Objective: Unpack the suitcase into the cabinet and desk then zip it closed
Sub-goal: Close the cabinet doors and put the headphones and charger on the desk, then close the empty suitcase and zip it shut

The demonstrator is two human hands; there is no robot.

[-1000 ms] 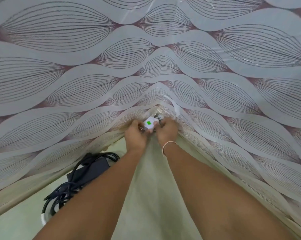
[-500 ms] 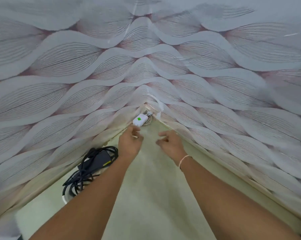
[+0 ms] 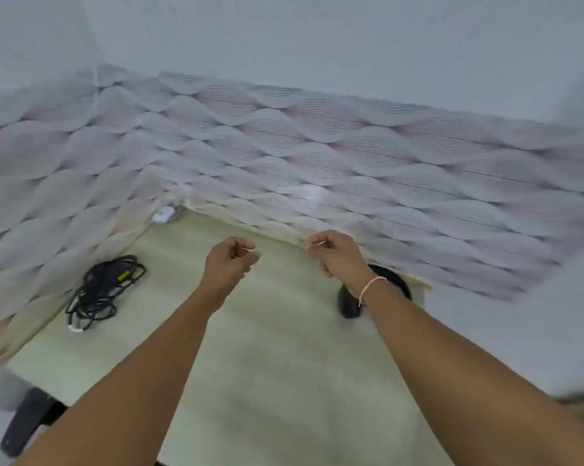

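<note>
A pale desk fills the lower middle of the head view. A small white charger with a green mark lies in the desk's far corner against the patterned wall. A black power adapter with coiled cable rests on the desk's left side. My left hand hovers over the desk, fingers loosely curled, holding nothing. My right hand, with a thin bracelet on its wrist, hovers a little to the right, fingers also curled and empty. The suitcase is out of view.
A black mouse lies behind my right wrist, beside a dark round cable hole. Leaf-patterned wall panels border the desk at left and back. A dark chair part shows at lower left.
Both hands let go of the white charger in the corner and pulled back toward me, moving apart. My view drew back and swung right, showing more desk and the mouse.
</note>
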